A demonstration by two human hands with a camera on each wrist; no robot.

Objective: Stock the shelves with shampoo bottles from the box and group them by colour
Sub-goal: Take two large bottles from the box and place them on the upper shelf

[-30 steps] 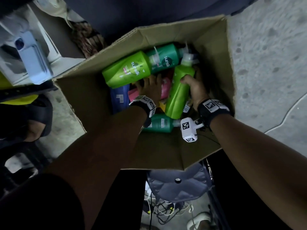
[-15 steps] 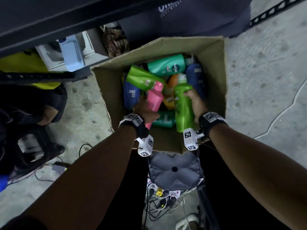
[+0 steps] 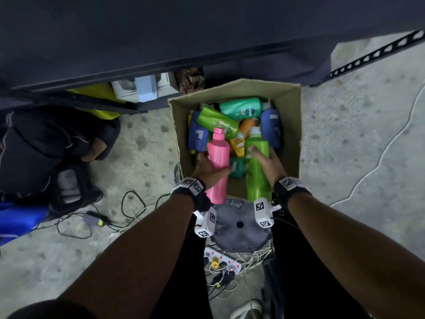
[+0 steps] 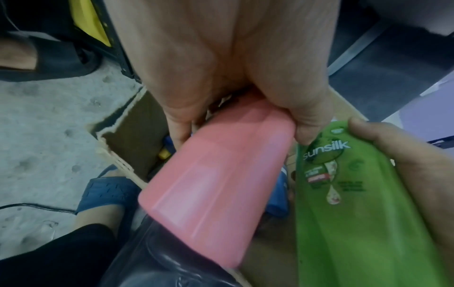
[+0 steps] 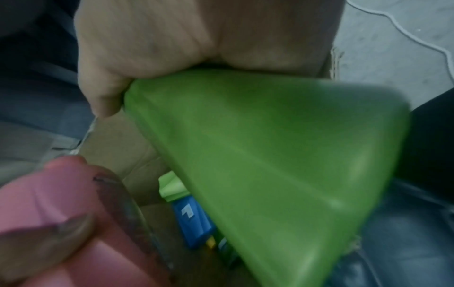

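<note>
Left hand (image 3: 208, 166) wrapped around smooth pink plastic bottle (image 3: 218, 162), right hand (image 3: 268, 163) clasping glossy green bottle (image 3: 257, 171), both lifted above corrugated cardboard box (image 3: 292, 125), more rounded plastic bottles heaped beyond the fingers, rough concrete floor (image 3: 358, 134) alongside

A pink bottle (image 3: 218, 162) and a light-green bottle (image 3: 257, 171) are held upright above the cardboard box (image 3: 290, 134) of mixed-colour bottles.

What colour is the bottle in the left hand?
Pink; the bottle in the left hand shows best from the head view.
</note>
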